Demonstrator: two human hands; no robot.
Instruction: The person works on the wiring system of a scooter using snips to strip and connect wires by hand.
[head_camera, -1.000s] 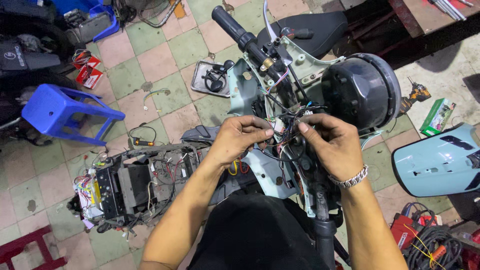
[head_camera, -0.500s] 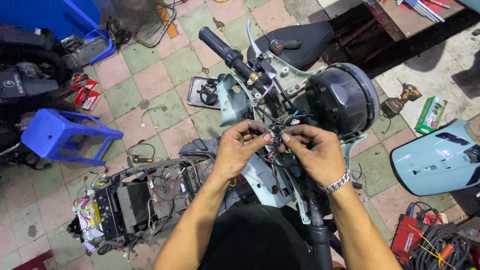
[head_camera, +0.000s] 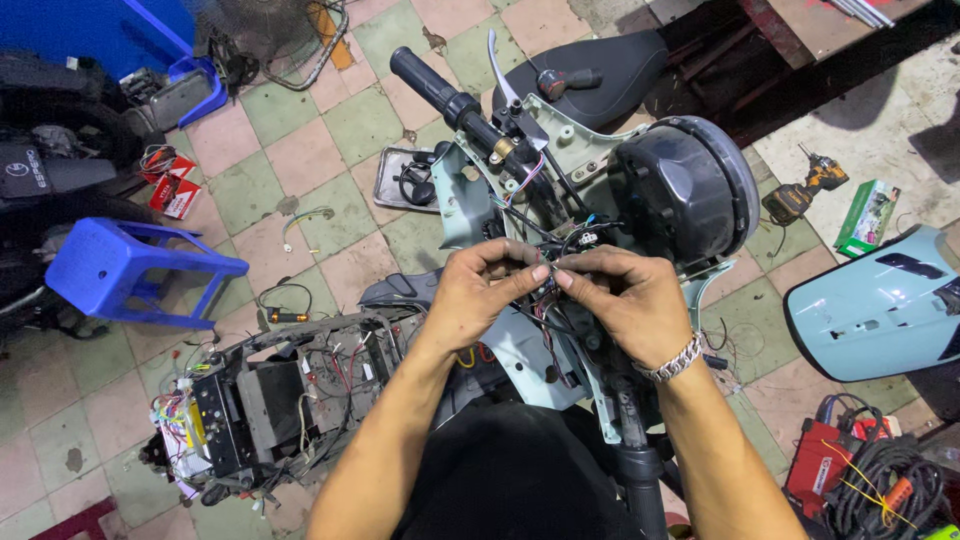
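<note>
Head view, looking down on a tiled floor: blue plastic stool (head_camera: 130, 270) off to the left, stripped frame with loose wiring (head_camera: 270, 400) at lower left, black scooter seat (head_camera: 600, 65) beyond the handlebar grip (head_camera: 430, 85), cordless drill (head_camera: 805, 190) and pale blue body panel (head_camera: 880, 310) at right. Round black headlight housing (head_camera: 685, 190) just beyond the hands. Left hand (head_camera: 480, 295) and right hand (head_camera: 625, 300), fingertips meeting, both pinching thin strands of the wire bundle (head_camera: 560, 255) at the opened handlebar head; red and black wires, tangled, partly hidden under the fingers.
</note>
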